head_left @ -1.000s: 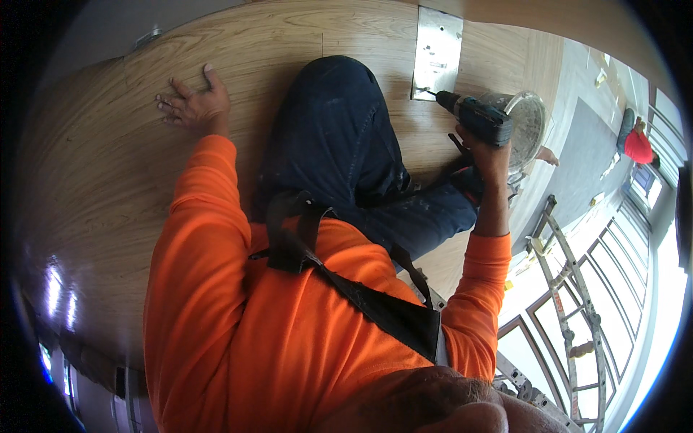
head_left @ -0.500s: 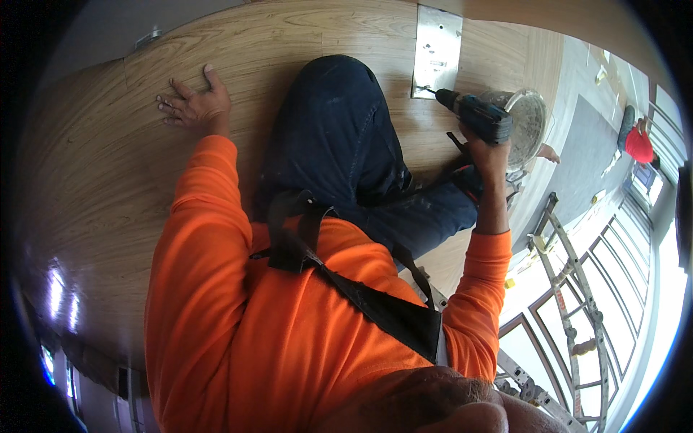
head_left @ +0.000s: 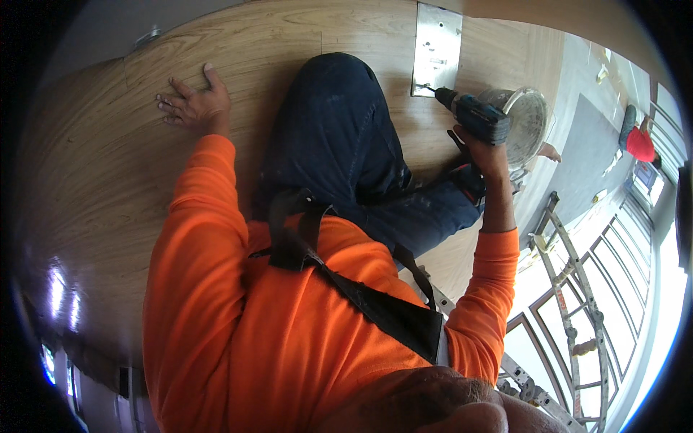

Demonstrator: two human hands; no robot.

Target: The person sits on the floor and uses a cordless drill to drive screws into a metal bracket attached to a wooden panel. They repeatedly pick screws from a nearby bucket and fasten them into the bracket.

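My right hand [head_left: 485, 153] is wrapped round the grip of a dark blue and black cordless drill [head_left: 478, 117]. The drill's bit points left at the lower end of a shiny metal plate [head_left: 438, 50], which lies against the wood-grain panel [head_left: 267, 32]. Whether the tip touches the plate or a screw there, I cannot tell. My left hand [head_left: 196, 103] rests on the panel with its fingers spread, holding nothing. My bent knee [head_left: 333, 94] in dark trousers lies between the two hands.
A splattered bucket [head_left: 528, 119] stands just beyond the drill. To the right are a ladder [head_left: 574, 303] and a grey floor strip [head_left: 577, 159]. Another person in red [head_left: 639, 142] is farther off at the right. A black strap [head_left: 375, 303] crosses my orange top.
Almost everything stays in place. The drill and my right hand have shifted very slightly, and my right forearm has moved a little to the right.
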